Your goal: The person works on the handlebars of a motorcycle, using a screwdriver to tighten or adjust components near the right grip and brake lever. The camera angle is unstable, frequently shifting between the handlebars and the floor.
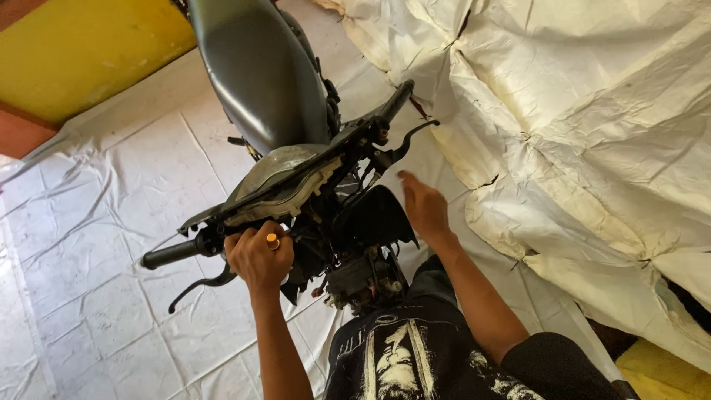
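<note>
While the left hand (258, 255) is clamped on the motorcycle's handlebar (222, 237) at about 8 o'clock, the right hand (424, 206) hovers open near the brake lever (411, 137) at 1 o'clock. Looks like front-end teardown; next it needs steady bars.

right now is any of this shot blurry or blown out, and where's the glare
Head view: the right hand is slightly motion-blurred; the left hand on the handlebar is sharper. Soft sheen runs along the dark seat. The white tarp at right is bright but keeps its creases. The edges bend like a wide lens.
</note>
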